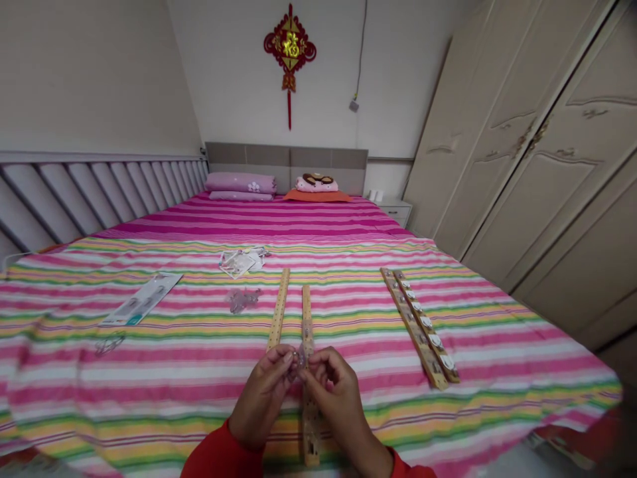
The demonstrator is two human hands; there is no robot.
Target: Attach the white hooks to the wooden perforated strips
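My left hand [266,395] is closed in a pinch on a tiny shiny piece, too small to make out. Facing it, my right hand [338,392] pinches the edge of a small clear plastic piece [301,356] between thumb and forefinger. Both hands hover over a narrow wooden strip [306,309] that carries small clear and metallic pieces; my fingers hide part of it. Left of it lies a second wooden strip [279,309] with rows of small holes. Some small clear plastic packets [243,301] rest on the striped sheet [199,372] beyond my left hand.
Two wooden strips at right bear small pieces, one metallic [415,328], one with white discs [426,322]. At left are a flat package [144,299] and thin wire-like pieces [110,342]. White cards and packaging [243,261] lie farther back. A wardrobe [537,166] flanks the bed.
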